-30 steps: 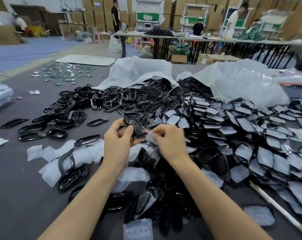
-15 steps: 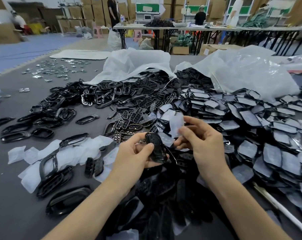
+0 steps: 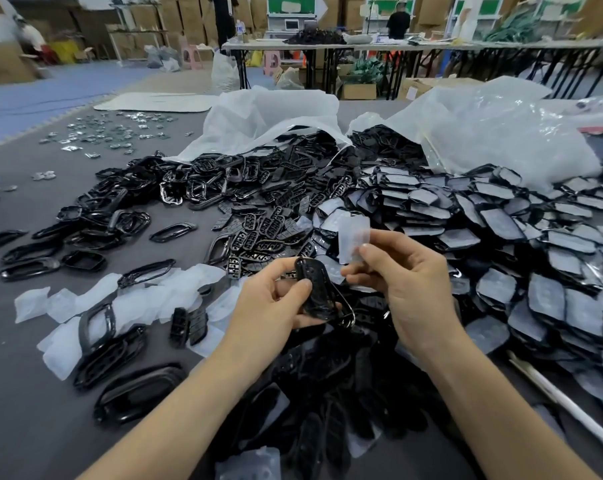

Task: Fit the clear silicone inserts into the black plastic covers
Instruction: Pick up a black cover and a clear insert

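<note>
Gripping an upright black cover (image 3: 315, 289), the left hand (image 3: 275, 303) faces the right hand (image 3: 402, 278) pinching an upright clear insert (image 3: 353, 237).

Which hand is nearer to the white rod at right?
Right. The right hand is left of the white rod; the left hand, holding a black cover, is farther left.

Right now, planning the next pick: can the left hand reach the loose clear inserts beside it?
Probably yes: nothing blocks the clear inserts, though the left hand grips a black cover.
</note>
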